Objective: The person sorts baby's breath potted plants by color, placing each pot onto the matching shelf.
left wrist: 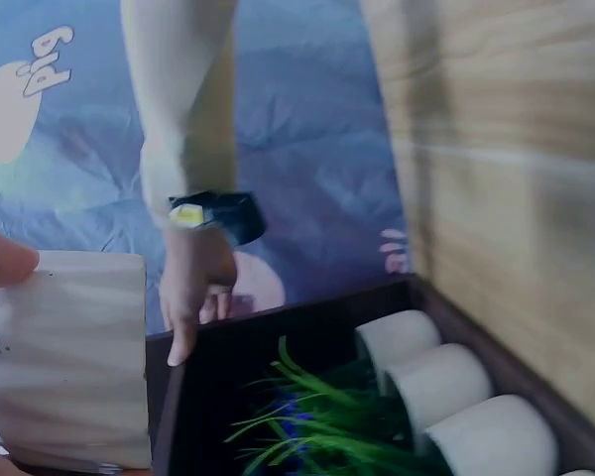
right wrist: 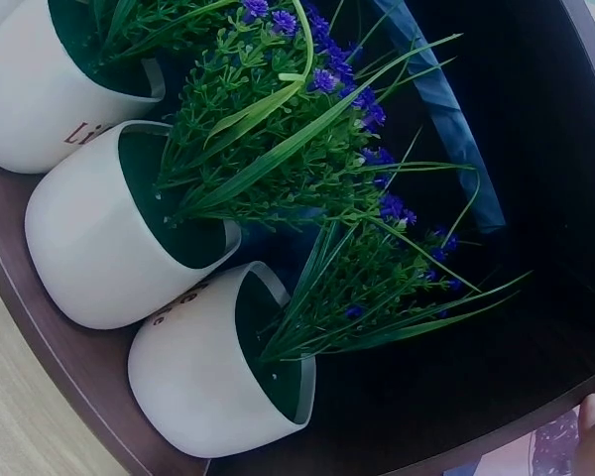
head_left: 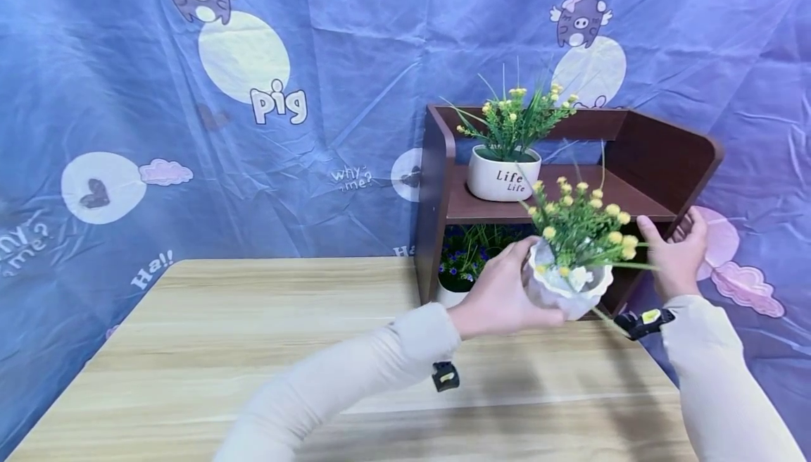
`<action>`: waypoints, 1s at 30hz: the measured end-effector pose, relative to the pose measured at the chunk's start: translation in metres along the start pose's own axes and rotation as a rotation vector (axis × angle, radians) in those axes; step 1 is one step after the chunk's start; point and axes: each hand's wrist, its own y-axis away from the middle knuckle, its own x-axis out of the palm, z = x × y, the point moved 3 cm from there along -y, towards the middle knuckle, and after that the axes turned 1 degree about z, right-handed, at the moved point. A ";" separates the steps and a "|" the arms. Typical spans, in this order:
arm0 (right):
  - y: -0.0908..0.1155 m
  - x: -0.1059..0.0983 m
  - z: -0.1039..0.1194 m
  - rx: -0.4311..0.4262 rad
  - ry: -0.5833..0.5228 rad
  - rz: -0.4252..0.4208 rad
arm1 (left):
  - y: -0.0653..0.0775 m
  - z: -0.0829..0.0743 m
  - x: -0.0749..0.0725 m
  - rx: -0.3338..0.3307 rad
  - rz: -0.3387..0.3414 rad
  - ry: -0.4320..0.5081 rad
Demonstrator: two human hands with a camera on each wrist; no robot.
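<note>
My left hand [head_left: 500, 296] grips a white fluted flowerpot [head_left: 573, 301] with yellow flowers, held up in front of a dark brown shelf [head_left: 665, 159]. In the left wrist view, the pot's ridged white wall [left wrist: 74, 357] fills the lower left, with fingertips on it. My right hand [head_left: 681, 254] holds the front edge of the shelf's right side panel, thumb on the inner side and fingers outside. On the upper board stands a white oval pot [head_left: 500, 180] marked "Life", also with yellow flowers. White pots [right wrist: 129, 233] of purple-blue flowers line the lower compartment.
The shelf stands at the back right of a light wooden table [head_left: 253, 349]. Behind it hangs a blue cloth [head_left: 355, 82] printed with pigs and clouds. The upper board [head_left: 633, 187] extends right of the "Life" pot.
</note>
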 end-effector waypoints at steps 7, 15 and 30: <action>-0.002 -0.001 0.000 -0.018 0.036 -0.005 | -0.041 -0.015 -0.005 0.011 -0.049 -0.013; 0.002 0.001 -0.001 -0.012 0.084 -0.002 | -0.081 -0.020 -0.007 -0.047 -0.122 -0.058; 0.003 0.001 0.000 -0.009 0.034 0.009 | -0.114 -0.008 0.005 -0.142 -0.207 -0.138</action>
